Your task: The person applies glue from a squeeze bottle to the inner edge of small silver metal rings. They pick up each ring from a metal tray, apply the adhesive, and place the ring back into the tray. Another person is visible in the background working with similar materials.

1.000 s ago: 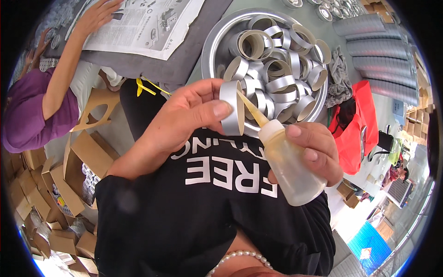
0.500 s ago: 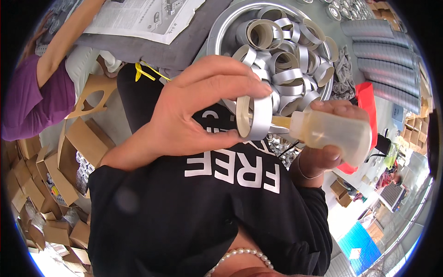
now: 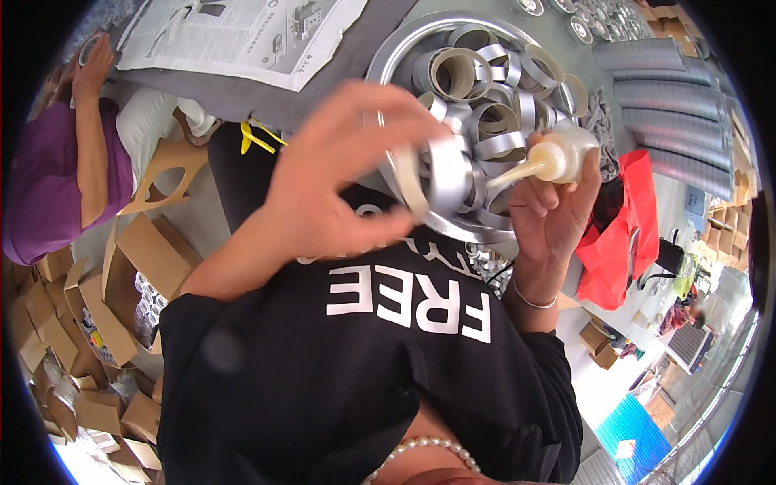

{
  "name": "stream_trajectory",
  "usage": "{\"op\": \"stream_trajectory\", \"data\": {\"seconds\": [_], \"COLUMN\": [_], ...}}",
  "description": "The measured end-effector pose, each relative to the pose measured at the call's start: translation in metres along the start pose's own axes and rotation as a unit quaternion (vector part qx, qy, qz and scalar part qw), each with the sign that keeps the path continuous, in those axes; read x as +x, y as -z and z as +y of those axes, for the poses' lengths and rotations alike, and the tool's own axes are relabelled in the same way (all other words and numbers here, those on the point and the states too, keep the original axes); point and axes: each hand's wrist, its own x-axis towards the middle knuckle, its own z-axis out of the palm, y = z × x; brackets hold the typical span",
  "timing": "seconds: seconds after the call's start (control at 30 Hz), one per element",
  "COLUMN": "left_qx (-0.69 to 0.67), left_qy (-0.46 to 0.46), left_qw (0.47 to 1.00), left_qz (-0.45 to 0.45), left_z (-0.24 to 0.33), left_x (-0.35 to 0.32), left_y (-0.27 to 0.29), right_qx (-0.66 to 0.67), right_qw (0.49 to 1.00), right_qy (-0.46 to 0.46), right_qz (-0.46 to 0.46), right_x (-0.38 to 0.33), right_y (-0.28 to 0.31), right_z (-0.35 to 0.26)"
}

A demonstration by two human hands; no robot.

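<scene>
Between the thumb and fingers of my left hand [image 3: 323,182], blurred by motion, is a short silver ring [image 3: 449,176] with a pale beige inner wall. My right hand [image 3: 546,218] grips a translucent squeeze bottle [image 3: 580,152], whose yellowish tapered nozzle [image 3: 519,171] points left toward the ring, a small gap apart from it. Behind both hands stands a round metal basin [image 3: 386,63] heaped with similar silver rings [image 3: 499,144]; my hands cover its near left part.
Newspaper [image 3: 234,40] lies on a grey-covered table at the far left. Stacked silver tubes [image 3: 663,105] and a red bag [image 3: 618,242] are on the right. Open cardboard boxes [image 3: 153,250] fill the floor at left, where a person in a purple top [image 3: 73,178] sits.
My right hand has turned and raised the bottle toward the basin, drawing its nozzle away from the ring. My left hand has shifted slightly with the ring. The other person's arm has moved.
</scene>
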Motion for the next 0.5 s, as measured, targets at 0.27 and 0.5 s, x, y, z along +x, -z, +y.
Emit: {"op": "stream_trajectory", "data": {"seconds": [0.27,0.5], "left_qx": [0.462,0.194], "left_qy": [0.089,0.056], "left_qw": [0.864,0.978], "left_qz": [0.182,-0.058], "left_z": [-0.095,-0.081], "left_x": [0.026,0.073], "left_y": [0.044,-0.055], "right_qx": [0.013,-0.007], "right_qw": [0.992,0.989], "right_qy": [0.117,0.134], "right_qz": [-0.046,-0.059], "right_x": [-0.003,-0.001], "right_y": [0.018,0.014], "right_z": [-0.021,-0.016]}}
